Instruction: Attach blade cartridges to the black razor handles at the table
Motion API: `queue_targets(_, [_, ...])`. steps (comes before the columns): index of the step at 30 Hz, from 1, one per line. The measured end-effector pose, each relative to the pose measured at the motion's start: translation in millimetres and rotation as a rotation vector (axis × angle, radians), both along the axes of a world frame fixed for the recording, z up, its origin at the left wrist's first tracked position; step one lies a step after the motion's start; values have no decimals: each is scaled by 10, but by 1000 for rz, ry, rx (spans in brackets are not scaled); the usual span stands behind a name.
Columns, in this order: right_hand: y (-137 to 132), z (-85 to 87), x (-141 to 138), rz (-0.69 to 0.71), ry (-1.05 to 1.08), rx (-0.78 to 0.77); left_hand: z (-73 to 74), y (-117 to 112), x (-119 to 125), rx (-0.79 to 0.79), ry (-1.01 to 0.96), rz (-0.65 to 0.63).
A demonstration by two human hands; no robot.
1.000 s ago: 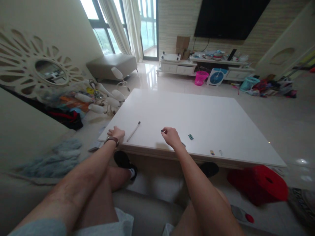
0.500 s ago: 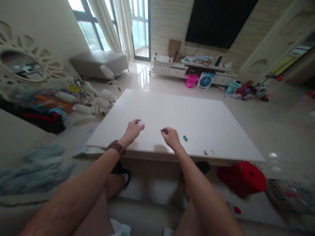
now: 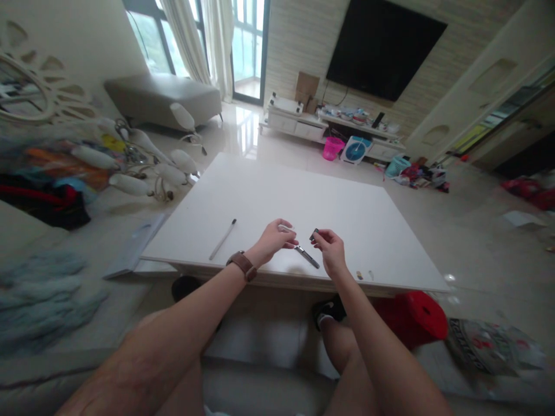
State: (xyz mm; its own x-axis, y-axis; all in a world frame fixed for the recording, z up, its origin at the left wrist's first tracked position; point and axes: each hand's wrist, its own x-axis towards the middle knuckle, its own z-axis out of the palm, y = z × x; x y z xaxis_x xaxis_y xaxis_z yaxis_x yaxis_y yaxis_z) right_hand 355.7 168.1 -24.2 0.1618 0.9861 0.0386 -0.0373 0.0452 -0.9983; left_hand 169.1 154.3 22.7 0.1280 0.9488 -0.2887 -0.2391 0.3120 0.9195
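Near the table's front edge, my left hand (image 3: 280, 236) has its fingers closed on a small white or clear piece (image 3: 285, 229), partly hidden by them. To its right, my right hand (image 3: 330, 249) pinches a small dark green rectangular piece (image 3: 314, 234) between thumb and fingers. Between the hands, a silver-and-black pen-like stick (image 3: 309, 257) lies slantwise on the white table (image 3: 299, 190), its upper end by my left fingertips; I cannot tell whether they touch. Left of my left hand lies a slim clear stick with a dark tip (image 3: 223, 238).
Right of my right hand lie a small yellow-and-dark piece (image 3: 359, 275) and a small pale piece (image 3: 370, 275). A red stool (image 3: 416, 318) stands by the table's front right corner. A white lamp fixture (image 3: 160, 173) lies beyond the left edge.
Both hands have moved right. The green piece that lay on the table is now in my right hand. The two sticks have come into view, and the camera view has shifted.
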Motion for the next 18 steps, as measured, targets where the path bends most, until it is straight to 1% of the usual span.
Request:
queue_targets(2, [-8,66,-61,4,-23,41,-23,-11,50,-27,-22,-17])
queue_targets(5, [-28,150,-191,-26,-114,114,-46,-14,80,-86,-132,-39])
queue_targets(9, [-92,242,-380,-42,-337,230,-73,-4,50,-158,-234,-31])
queue_targets(13, [-162,295,-497,7,-550,399,-116,-14,14,-162,-274,-23])
queue_targets(18, [-200,258,-514,117,-759,573,-133,-44,-2,-144,-299,17])
